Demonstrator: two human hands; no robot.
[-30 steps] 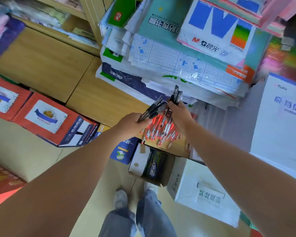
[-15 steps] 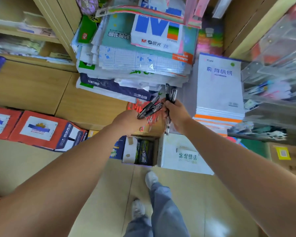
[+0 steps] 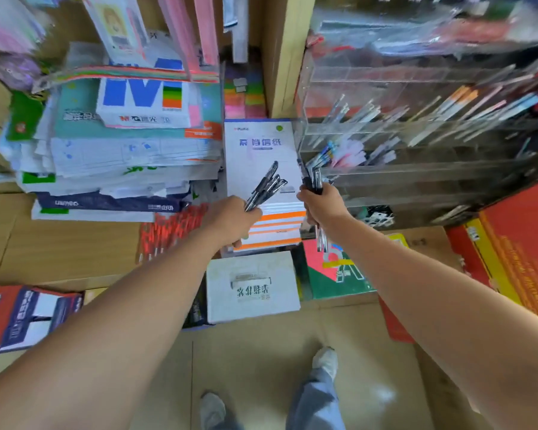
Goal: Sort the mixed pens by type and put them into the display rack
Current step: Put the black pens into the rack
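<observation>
Head view: left hand (image 3: 230,220) grips a bundle of black pens (image 3: 266,189). Right hand (image 3: 323,203) holds more black pens (image 3: 314,181) beside the clear display rack (image 3: 416,169).

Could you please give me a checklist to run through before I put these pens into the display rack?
1. The left hand grips its bundle of black pens securely: ok.
2. The right hand grips the second pen bundle securely: ok.
3. The two bundles are kept apart, not mixed: ok.
4. The second pen bundle is up at the near corner of the clear display rack: ok.
5. Each bundle holds one pen type only: cannot tell; all look dark.
6. The matching rack compartment is picked out: cannot tell; the rack's contents are blurred.
</observation>
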